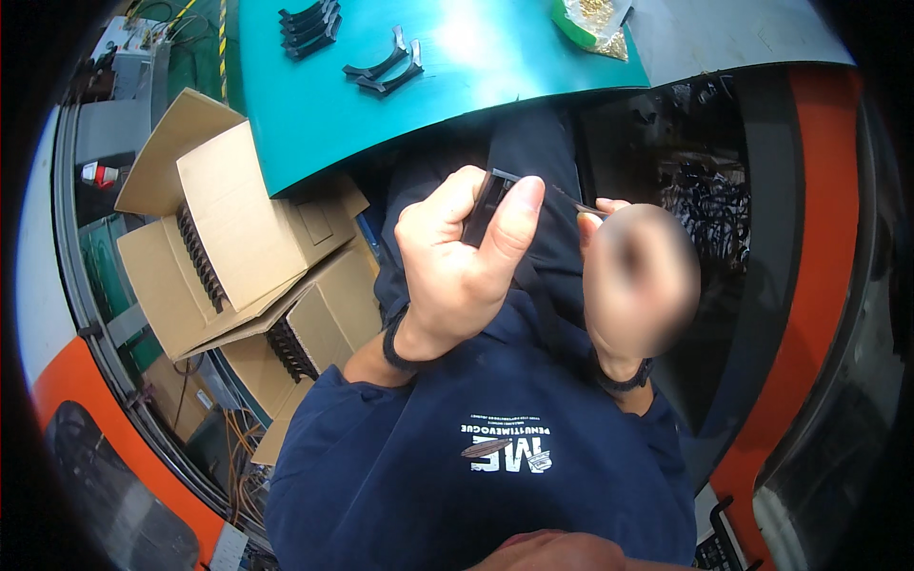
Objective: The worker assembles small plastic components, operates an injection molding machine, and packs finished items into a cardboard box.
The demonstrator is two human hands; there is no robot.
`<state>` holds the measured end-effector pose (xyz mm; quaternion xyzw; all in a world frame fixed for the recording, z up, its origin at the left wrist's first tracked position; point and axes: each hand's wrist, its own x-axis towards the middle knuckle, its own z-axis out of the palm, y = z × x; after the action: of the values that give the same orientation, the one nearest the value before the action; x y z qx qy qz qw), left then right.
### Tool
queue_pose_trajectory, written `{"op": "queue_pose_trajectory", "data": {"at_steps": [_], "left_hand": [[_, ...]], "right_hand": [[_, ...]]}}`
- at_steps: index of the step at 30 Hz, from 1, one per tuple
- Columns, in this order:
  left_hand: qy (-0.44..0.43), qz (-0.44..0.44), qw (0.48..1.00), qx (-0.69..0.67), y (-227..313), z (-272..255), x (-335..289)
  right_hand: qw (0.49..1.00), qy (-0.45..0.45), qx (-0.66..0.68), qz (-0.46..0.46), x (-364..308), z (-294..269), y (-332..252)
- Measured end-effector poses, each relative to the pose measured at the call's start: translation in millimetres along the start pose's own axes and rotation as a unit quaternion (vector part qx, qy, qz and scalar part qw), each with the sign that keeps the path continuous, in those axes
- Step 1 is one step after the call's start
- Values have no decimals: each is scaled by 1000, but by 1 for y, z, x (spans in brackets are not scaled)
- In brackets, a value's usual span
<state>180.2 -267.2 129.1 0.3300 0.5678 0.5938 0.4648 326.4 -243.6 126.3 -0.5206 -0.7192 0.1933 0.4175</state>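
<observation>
My left hand (452,252) is closed around a black plastic part (484,209), holding it up above my lap, with the thumb along one side. Just to its right, my right hand (633,281) pinches a thin, pointed tool (577,205) between thumb and fingertips. The tool's tip points toward the black part, with a gap between them. Its exact kind is too small to make out, and much of the right hand is blurred. Beyond my hands, two curved black parts (386,72) lie on the teal tabletop (457,81).
Several more black parts (310,29) sit stacked at the far left. A clear and green bag of small gold-coloured pieces (595,24) lies at the far right. Open cardboard boxes (243,205) with black parts stand at my left. Dark pieces (709,205) lie heaped at my right.
</observation>
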Motion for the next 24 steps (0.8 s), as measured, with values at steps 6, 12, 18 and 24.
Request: {"op": "queue_pose_trajectory", "data": {"at_steps": [6, 12, 18, 24], "left_hand": [[-23, -16, 998, -60, -8, -5, 4], [-38, 23, 996, -75, -15, -7, 6], [-49, 26, 998, 25, -9, -14, 21], [-28, 175, 953, 245, -9, -37, 131]], "right_hand": [[999, 1, 13, 30, -5, 0, 7], [999, -3, 14, 46, -8, 1, 11], [997, -13, 1, 71, -13, -1, 17], [992, -14, 12, 127, -22, -9, 33]]}}
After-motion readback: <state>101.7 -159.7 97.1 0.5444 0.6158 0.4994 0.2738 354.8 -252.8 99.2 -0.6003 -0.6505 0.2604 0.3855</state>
